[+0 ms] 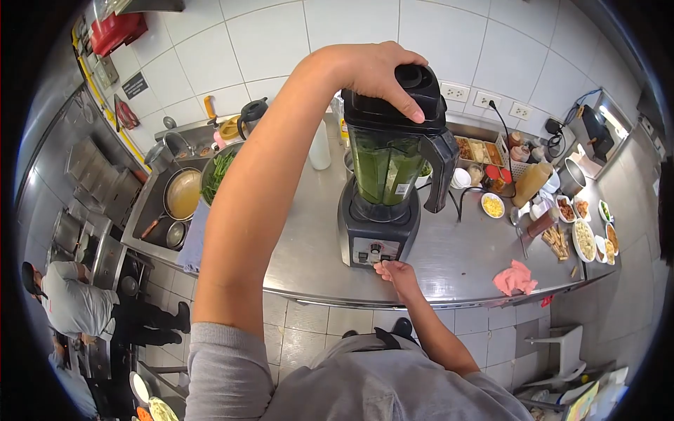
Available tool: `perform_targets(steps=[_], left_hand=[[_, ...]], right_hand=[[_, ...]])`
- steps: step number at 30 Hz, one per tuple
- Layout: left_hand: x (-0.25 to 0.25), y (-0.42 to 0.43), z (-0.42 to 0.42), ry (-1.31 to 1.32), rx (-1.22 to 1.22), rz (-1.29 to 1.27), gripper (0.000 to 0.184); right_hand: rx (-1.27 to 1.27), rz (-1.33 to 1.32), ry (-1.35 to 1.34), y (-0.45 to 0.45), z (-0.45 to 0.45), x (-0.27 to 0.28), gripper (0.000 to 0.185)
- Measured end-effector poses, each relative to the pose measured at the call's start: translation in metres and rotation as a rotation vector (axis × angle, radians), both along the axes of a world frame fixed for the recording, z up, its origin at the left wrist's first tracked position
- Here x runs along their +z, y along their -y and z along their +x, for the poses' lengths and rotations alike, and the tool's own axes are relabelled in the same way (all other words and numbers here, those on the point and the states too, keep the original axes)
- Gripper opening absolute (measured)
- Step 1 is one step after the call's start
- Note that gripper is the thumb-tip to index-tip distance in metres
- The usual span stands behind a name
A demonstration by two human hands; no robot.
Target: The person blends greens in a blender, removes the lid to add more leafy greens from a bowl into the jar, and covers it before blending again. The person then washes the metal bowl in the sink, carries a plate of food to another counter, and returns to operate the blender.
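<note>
A black blender (pixel 379 228) stands on the steel counter, its clear jug (pixel 387 168) holding green liquid. My left hand (pixel 382 74) lies over the black lid (pixel 414 88) on the jug, thumb down the front and fingers gripping the far side. Low at the front of the base, my right hand (pixel 398 276) has its curled fingertips against the right-hand switch (pixel 385 258), below the round knob (pixel 375 248). The jug's black handle (pixel 441 172) points to the right. My fingers partly cover the switch.
On the left are a sink (pixel 144 203) with a pan (pixel 182 193) and a bowl of green vegetables (pixel 219 172). Small food bowls (pixel 584 238), bottles (pixel 532 184) and a pink cloth (pixel 514 278) sit right on the counter (pixel 302 238). Another person (pixel 81 302) bends at lower left.
</note>
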State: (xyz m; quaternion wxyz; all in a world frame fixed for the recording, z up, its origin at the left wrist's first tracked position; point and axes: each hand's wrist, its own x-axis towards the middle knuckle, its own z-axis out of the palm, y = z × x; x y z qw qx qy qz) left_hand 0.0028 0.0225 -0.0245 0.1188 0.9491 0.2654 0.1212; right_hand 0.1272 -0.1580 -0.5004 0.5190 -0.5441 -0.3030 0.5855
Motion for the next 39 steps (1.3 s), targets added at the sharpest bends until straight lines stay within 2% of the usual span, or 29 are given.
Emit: perform_targets(steps=[39], left_hand=[[-0.0073,-0.0061,0.0010,0.018,0.005,0.036,0.109]], right_hand=[[0.001,0.000,0.004,-0.0002,-0.0005,-0.0022,0.029]])
